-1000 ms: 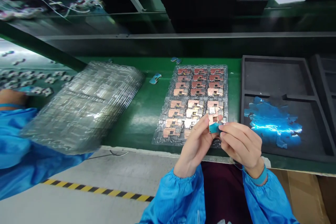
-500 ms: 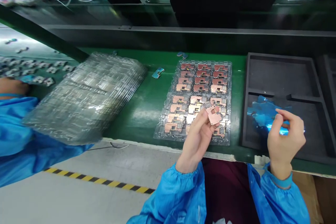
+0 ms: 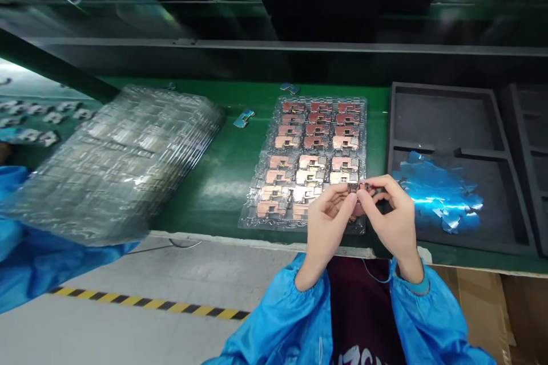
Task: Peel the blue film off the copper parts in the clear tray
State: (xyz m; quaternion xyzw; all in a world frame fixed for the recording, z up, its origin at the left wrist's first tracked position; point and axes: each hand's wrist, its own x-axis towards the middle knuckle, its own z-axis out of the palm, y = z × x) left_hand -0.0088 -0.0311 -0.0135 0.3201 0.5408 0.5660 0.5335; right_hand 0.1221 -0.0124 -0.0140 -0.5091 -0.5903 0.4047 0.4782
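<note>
Head camera view: I sit at a green workbench belt (image 3: 205,205), with my left hand (image 3: 327,222) and right hand (image 3: 391,222) brought together just above a clear blister tray (image 3: 247,219). The fingertips of both hands pinch a small dark-and-copper part (image 3: 358,187) from opposite sides, so it sits between my hands, over the lower right of the tray. The step in hand is this close two-handed handling of the part. (It is too small here to make out its fine detail.) The work calls for a steady pinch, with the part kept level between my fingertips.

The tray holds rows of copper-topped parts (image 3: 319,140) in two blocks. To my right, just beside the tray, a black foam tray (image 3: 445,120) holds a loose heap of shiny blue film pieces (image 3: 439,194) in its near compartment. To my left lies a tall stack of clear trays (image 3: 115,165), with a blue sleeve (image 3: 29,265) beyond it. A blue-and-metal piece (image 3: 244,118) lies on the belt above the tray. My own blue sleeves (image 3: 274,336) run up to both wrists.
</note>
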